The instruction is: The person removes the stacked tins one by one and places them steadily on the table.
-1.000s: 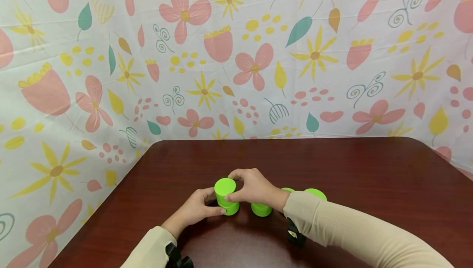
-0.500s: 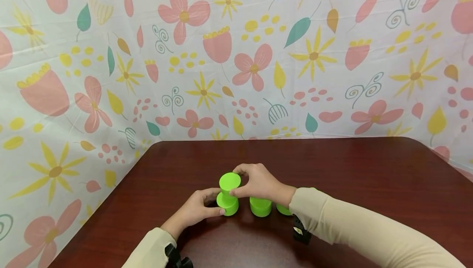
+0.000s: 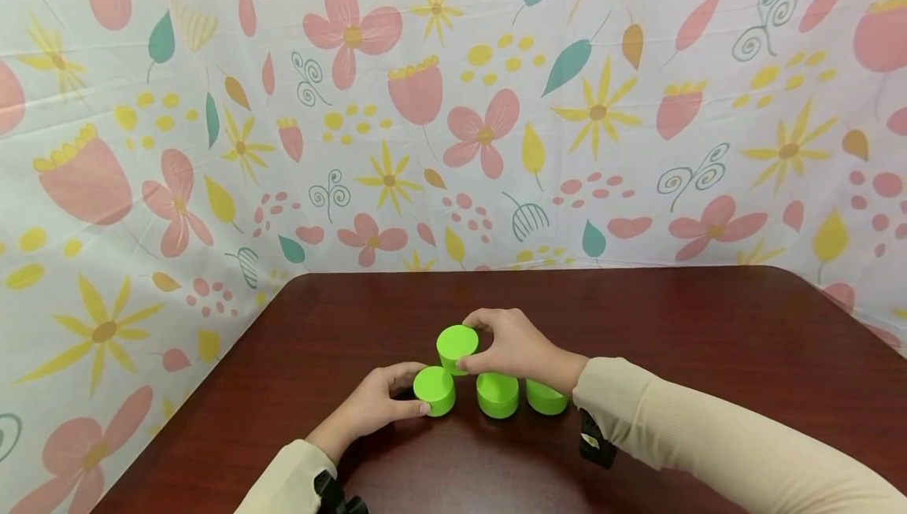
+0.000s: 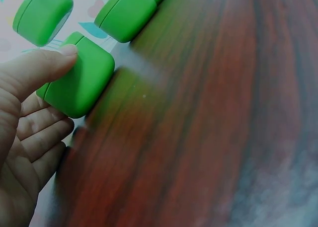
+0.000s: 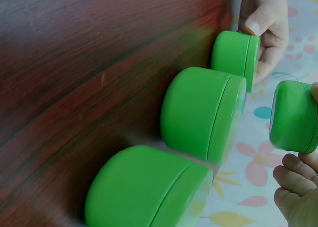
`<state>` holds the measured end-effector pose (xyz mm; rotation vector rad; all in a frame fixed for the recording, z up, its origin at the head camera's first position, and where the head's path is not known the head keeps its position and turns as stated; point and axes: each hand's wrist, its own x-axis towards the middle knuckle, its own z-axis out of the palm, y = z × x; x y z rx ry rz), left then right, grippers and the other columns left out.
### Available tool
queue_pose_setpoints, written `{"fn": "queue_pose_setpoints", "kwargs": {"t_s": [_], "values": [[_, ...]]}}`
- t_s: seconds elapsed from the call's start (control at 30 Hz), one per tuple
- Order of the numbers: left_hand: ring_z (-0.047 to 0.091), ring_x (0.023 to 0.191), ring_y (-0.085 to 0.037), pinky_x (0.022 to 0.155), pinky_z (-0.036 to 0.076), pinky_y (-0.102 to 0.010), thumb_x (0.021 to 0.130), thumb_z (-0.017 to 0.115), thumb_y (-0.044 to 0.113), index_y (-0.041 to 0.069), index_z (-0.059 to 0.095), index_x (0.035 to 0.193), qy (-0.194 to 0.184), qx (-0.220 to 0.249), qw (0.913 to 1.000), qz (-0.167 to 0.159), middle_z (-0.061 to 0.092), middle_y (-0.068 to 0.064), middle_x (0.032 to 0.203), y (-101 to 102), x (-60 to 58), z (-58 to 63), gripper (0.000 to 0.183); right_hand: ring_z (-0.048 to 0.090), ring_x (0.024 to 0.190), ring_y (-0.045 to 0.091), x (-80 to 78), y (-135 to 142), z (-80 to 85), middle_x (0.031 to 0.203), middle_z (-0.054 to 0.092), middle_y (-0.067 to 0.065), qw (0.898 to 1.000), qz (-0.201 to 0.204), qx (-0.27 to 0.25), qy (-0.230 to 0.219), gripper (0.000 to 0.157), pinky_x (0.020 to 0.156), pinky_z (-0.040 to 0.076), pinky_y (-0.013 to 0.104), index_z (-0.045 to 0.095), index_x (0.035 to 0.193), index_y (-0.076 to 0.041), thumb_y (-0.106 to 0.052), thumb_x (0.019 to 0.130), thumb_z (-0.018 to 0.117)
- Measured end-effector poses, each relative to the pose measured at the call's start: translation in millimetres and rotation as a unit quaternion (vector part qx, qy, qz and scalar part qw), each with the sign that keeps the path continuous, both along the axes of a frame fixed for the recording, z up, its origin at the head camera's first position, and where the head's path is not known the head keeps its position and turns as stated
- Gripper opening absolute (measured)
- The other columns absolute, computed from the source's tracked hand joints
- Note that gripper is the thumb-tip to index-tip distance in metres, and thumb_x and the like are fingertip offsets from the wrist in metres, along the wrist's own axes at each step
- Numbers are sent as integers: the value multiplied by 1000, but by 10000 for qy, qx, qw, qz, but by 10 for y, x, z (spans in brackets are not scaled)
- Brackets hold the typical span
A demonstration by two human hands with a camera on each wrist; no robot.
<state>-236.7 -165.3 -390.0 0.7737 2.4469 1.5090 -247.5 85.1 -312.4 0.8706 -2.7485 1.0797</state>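
My left hand [image 3: 383, 397] holds a round green lidded tin [image 3: 434, 391] on the table, its thumb on the near side and its fingers around the far side. Above and slightly right of it, my right hand [image 3: 516, 350] pinches a second green tin [image 3: 457, 350] between thumb and fingers, raised off the table. The left wrist view shows the thumb against the standing tin [image 4: 82, 80] and the raised tin [image 4: 42, 18] apart from it. In the right wrist view, the raised tin [image 5: 293, 116] has its underside clear of the other tins.
Two more green tins, one in the middle [image 3: 497, 396] and one to the right [image 3: 546, 398], stand in a row on the dark brown table [image 3: 638, 317]. My right forearm hides part of the tabletop. A flowered cloth [image 3: 453, 105] hangs behind the table.
My right hand has lifted its tin off the top of the left tin and carried it up and to the right. The left hand stays on the lower tin.
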Motion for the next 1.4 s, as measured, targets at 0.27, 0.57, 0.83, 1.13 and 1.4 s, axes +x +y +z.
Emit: {"fn": "queue_pose_setpoints", "kwargs": {"t_s": [0.27, 0.57, 0.83, 1.13, 1.4], "values": [[58, 110, -23, 92, 46, -35, 81, 73, 19, 7, 55, 125, 75, -113, 9999, -20, 62, -8, 118, 9, 16, 10, 49, 57, 97, 16, 20, 78, 0, 101, 63, -4, 10000, -48, 38, 16, 42, 80, 48, 34, 64, 105, -14, -33, 70, 78], [58, 110, -23, 91, 46, -37, 81, 72, 21, 8, 56, 123, 125, -284, 9995, 27, 63, -7, 117, 17, 21, 42, 47, 56, 97, 16, 41, 214, 40, 101, 63, -4, 9997, -227, 68, -22, 42, 80, 48, 35, 64, 105, -15, -33, 70, 77], [58, 111, -23, 91, 46, -34, 81, 73, 21, 8, 56, 124, 90, -274, 9996, 20, 62, -8, 117, 14, 28, 47, 48, 56, 96, 17, 60, 333, 29, 101, 63, -3, 9989, -430, 175, -85, 44, 78, 48, 35, 64, 107, -14, -34, 70, 77], [57, 112, -23, 92, 46, -38, 81, 72, 22, 8, 55, 124, 90, -291, 9995, -4, 62, -8, 118, 18, 17, 37, 48, 57, 96, 18, 93, 488, 35, 101, 64, -3, 9981, -601, 159, -29, 43, 77, 49, 35, 64, 106, -14, -34, 70, 77], [58, 111, -23, 91, 46, -36, 81, 73, 22, 8, 56, 124, 159, -336, 9993, 45, 62, -7, 117, 16, 19, 16, 49, 58, 97, 20, 99, 655, 16, 100, 64, -2, 9975, -704, 71, 26, 42, 77, 49, 36, 64, 105, -13, -33, 71, 77]]}}
